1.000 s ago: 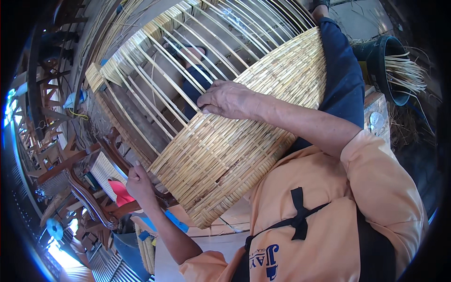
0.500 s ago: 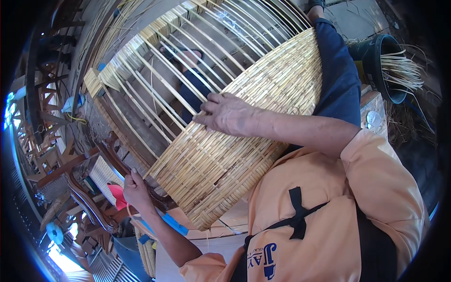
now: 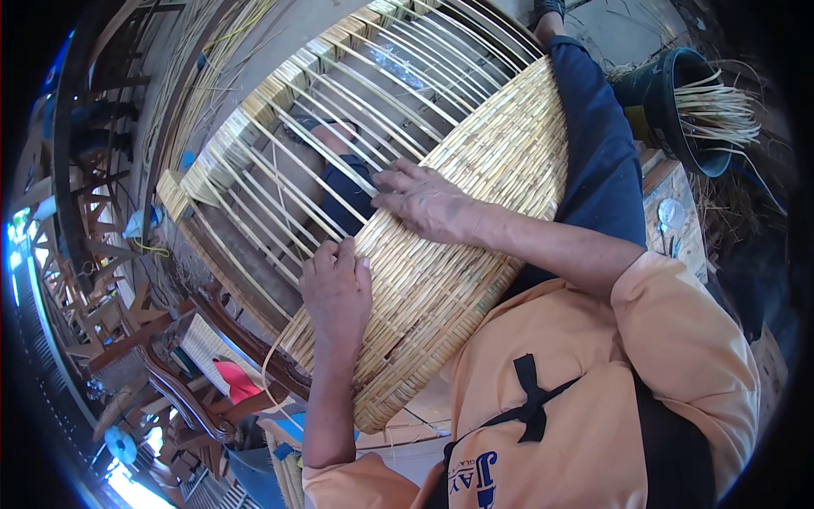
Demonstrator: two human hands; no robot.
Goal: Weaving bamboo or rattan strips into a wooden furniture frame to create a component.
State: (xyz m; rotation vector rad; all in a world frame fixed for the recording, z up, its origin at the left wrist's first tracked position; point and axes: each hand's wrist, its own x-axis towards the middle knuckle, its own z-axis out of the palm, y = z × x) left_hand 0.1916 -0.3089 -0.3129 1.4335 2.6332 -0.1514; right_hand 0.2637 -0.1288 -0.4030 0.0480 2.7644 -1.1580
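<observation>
A woven cane panel (image 3: 475, 161) lies slanting across my lap, with its finished rim toward my body. From its far edge, long pale cane stakes (image 3: 280, 174) run to a bound bar (image 3: 246, 127). At the left part of the weave's edge my left hand (image 3: 337, 284) is bent over, fingers closed; whatever they pinch is hidden. Beside this hand hangs a thin loose cane strand (image 3: 267, 360) in a loop. Farther right, my right hand (image 3: 424, 204) rests on the same edge, fingers stretched and slightly apart, their tips by the stakes.
A dark bucket (image 3: 682, 102) of cane strands (image 3: 721, 110) stands at the upper right. Carved wooden furniture (image 3: 170, 382) and a red cloth (image 3: 237, 380) are at the lower left. Long loose canes (image 3: 199, 76) lie along the far left floor.
My left hand has come from off the panel's left corner up and right onto the weave's edge. The right hand stays on the edge, its fingers stretched farther out.
</observation>
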